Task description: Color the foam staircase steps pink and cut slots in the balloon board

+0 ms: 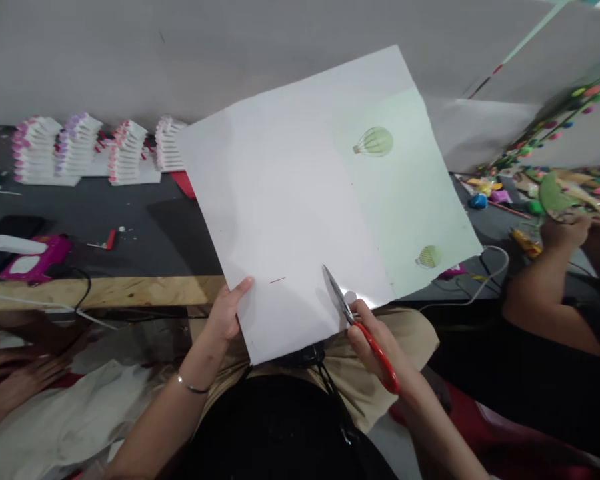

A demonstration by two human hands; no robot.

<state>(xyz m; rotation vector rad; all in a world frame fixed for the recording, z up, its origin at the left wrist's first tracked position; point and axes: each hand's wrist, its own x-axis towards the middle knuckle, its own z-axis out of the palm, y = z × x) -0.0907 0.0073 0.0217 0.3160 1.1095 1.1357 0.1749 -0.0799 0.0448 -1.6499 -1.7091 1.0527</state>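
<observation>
A large white sheet of paper (300,200) is held up tilted over my lap, with a pale green strip and two small balloon pictures on its right part. My left hand (227,313) grips the sheet's lower left edge, thumb on top. My right hand (375,340) holds red-handled scissors (360,323), fingers through the loops. The blades point up and left onto the sheet's lower edge, near a short red mark.
A dark table (145,220) with a wooden front edge carries stacks of white paper pieces (80,150) at the back left and a pink tool (35,260). At the right, another person's hands (575,233) work on colourful craft pieces (555,187).
</observation>
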